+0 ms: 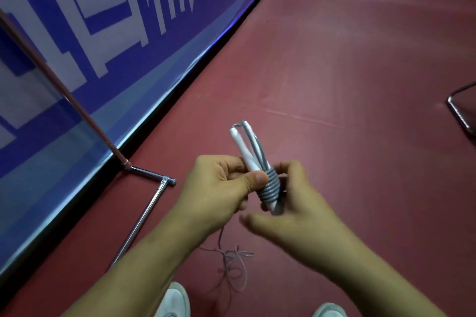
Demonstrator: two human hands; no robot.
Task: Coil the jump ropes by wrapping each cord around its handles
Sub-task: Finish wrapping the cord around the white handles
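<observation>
Two white shoes (175, 300) are seen at the near edge, on the red floor (334, 64). Just beyond them, the loose grey cord (235, 266) lies in tangled loops on the floor, and one strand is led up behind the left wrist. Above it, the two white handles (243, 148) are held together, tilted with their far ends up and slightly left. The left hand (219, 189) is clamped on them, thumb pressed on the front and fingers curled behind. A tight coil (269, 188) of the cord is wound round the handles' lower half, just right of that thumb. The right hand (293, 203) is set against the coil's right side, fingers curled behind it, thumb stretched apart below; the hand is blurred, so whether the cord is pinched cannot be told. To the left, a chrome stand (144, 210) rests on the floor beside a blue banner (108, 41) with white lettering. At the far right edge, a metal frame (461, 114) is partly seen.
</observation>
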